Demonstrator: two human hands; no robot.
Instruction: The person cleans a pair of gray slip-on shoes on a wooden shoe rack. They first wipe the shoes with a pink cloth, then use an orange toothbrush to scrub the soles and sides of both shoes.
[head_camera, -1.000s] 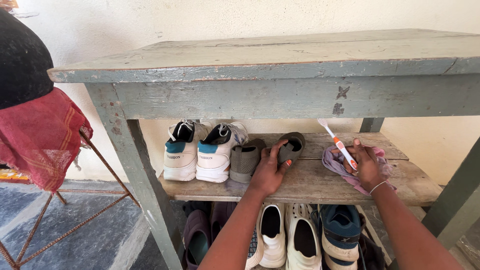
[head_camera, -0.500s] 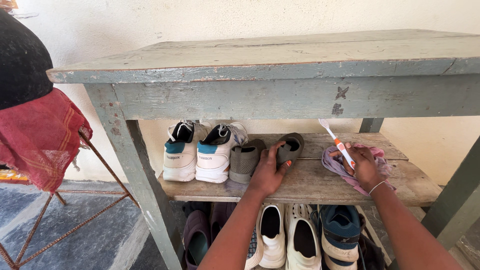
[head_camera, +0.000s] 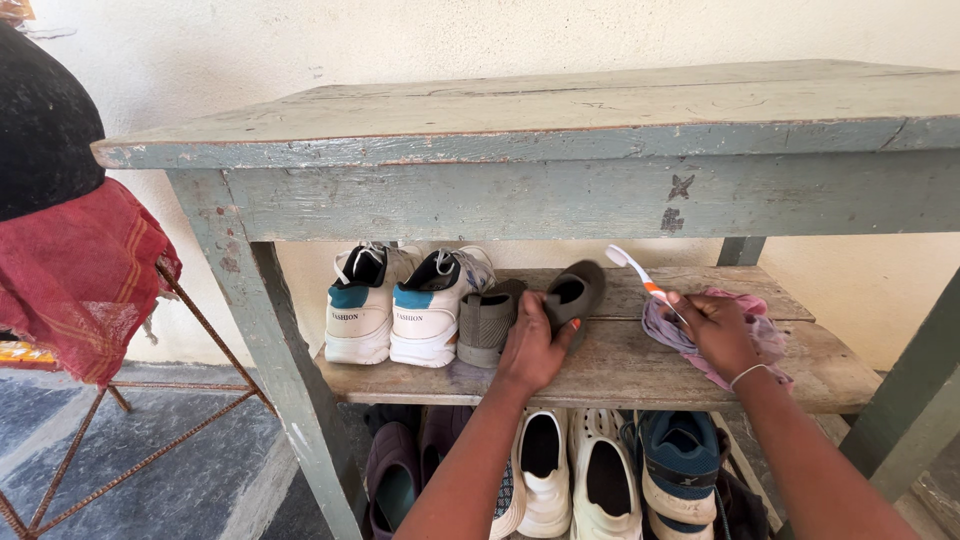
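Note:
Under a worn grey-green wooden table (head_camera: 560, 190), a plank shelf (head_camera: 600, 365) carries shoes. My left hand (head_camera: 532, 345) grips a grey slip-on shoe (head_camera: 574, 292) by its heel, beside its mate (head_camera: 487, 322), which stands on the shelf. To the left stands a pair of white sneakers (head_camera: 400, 305) with teal patches. My right hand (head_camera: 718, 335) holds a white and orange toothbrush (head_camera: 640, 275), bristles pointing up and left, together with a pink and lilac cloth (head_camera: 752, 340) bunched on the shelf.
Several shoes sit on the floor below the shelf, among them white ones (head_camera: 575, 475) and a blue one (head_camera: 680, 465). At the left, a rusty metal stand (head_camera: 150, 440) holds a red cloth (head_camera: 75, 275) and a dark round object (head_camera: 40, 125). A pale wall is behind.
My left hand has shifted the grey slip-on slightly left, closer to its mate. My right hand with toothbrush and cloth stays about where it was.

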